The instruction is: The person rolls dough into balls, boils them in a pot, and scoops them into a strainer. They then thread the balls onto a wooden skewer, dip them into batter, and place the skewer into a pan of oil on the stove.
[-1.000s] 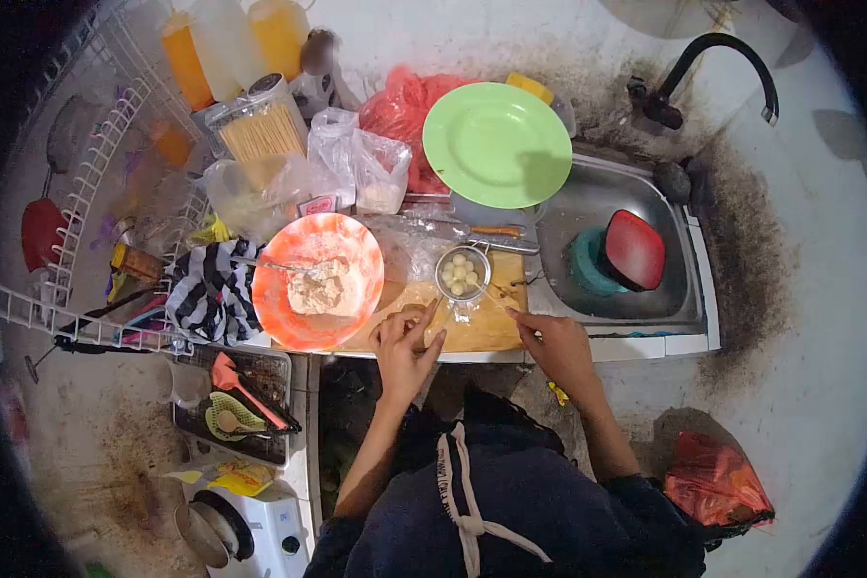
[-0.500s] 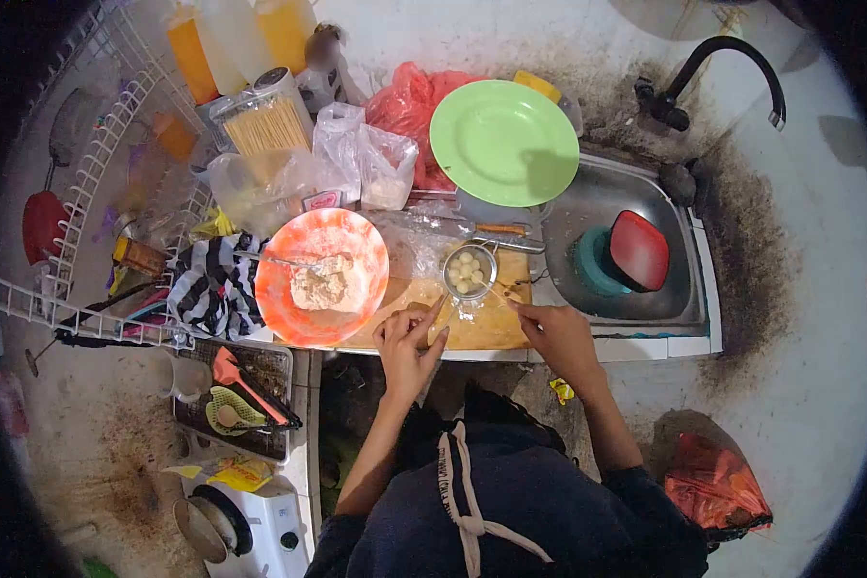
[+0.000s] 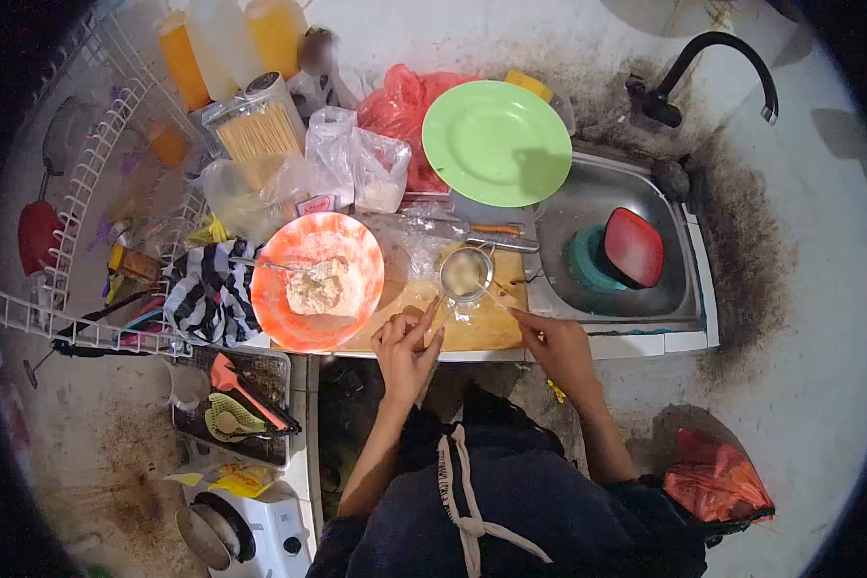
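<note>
A small round strainer [image 3: 456, 292] is over the wooden board [image 3: 496, 332]. Pale little balls [image 3: 465, 273] lie inside it, blurred now. My right hand [image 3: 557, 349] pinches a thin handle that runs up to the strainer's rim. To the left, my left hand [image 3: 407, 354] has its thumb and index finger apart and pointing up toward the strainer; I see nothing held in it. Beside that hand stands an orange-and-white bowl [image 3: 272, 306] with a lumpy pale flour mixture [image 3: 320, 286] and a utensil handle [image 3: 265, 264] leaning over its rim.
Behind the board lie a knife [image 3: 504, 241], plastic bags [image 3: 380, 171] and a green plate [image 3: 496, 143]. A metal sink [image 3: 559, 279] with a red bowl [image 3: 636, 249] is at right. A white wire rack [image 3: 72, 217] and a striped cloth [image 3: 207, 294] are at left.
The balls inside the strainer, distinct before, are now blurred together. Both hands keep almost the same place; the whole view has shifted slightly.
</note>
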`<state>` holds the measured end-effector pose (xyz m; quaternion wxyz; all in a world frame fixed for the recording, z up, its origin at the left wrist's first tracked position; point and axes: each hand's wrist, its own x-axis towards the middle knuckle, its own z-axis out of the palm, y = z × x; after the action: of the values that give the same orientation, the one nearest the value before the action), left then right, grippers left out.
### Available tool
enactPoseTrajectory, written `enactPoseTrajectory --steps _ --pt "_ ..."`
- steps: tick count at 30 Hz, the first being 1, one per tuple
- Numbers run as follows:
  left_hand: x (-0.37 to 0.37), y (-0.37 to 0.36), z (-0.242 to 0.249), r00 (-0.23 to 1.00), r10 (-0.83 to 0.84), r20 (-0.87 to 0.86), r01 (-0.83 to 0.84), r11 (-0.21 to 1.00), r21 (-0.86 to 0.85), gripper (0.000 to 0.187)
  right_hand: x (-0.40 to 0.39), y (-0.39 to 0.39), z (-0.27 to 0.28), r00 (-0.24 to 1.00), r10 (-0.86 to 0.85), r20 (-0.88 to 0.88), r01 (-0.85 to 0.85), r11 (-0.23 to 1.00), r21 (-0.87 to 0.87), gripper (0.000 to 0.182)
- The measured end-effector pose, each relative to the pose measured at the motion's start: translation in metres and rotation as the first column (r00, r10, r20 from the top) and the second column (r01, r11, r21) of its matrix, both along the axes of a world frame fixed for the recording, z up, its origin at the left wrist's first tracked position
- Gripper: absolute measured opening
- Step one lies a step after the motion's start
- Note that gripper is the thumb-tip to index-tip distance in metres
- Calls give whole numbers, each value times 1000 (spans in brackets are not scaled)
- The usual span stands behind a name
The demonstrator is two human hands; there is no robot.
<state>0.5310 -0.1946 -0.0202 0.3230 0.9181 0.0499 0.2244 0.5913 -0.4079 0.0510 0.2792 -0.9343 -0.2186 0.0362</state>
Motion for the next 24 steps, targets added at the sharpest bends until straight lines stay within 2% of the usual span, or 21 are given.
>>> enactPoseTrajectory --steps 6,9,12,18,24 --pt "0 -1 0 1000 -8 -3 8 1000 6 42 -28 -16 2 995 -83 -62 87 994 66 25" --pt "0 0 1 1000 -13 -17 13 1000 3 41 -35 -18 2 989 -114 -99 114 993 0 24" --pt "0 0 -1 1000 -22 -7 22 1000 9 41 -35 -12 -4 991 -99 -84 97 995 -26 22" --pt "-1 0 3 1000 -26 -7 27 1000 17 40 -35 -5 -23 993 -112 -30 113 993 39 20" --pt "-1 1 2 1000 -26 -13 27 999 31 41 -32 3 -28 990 -123 -69 129 988 85 21"
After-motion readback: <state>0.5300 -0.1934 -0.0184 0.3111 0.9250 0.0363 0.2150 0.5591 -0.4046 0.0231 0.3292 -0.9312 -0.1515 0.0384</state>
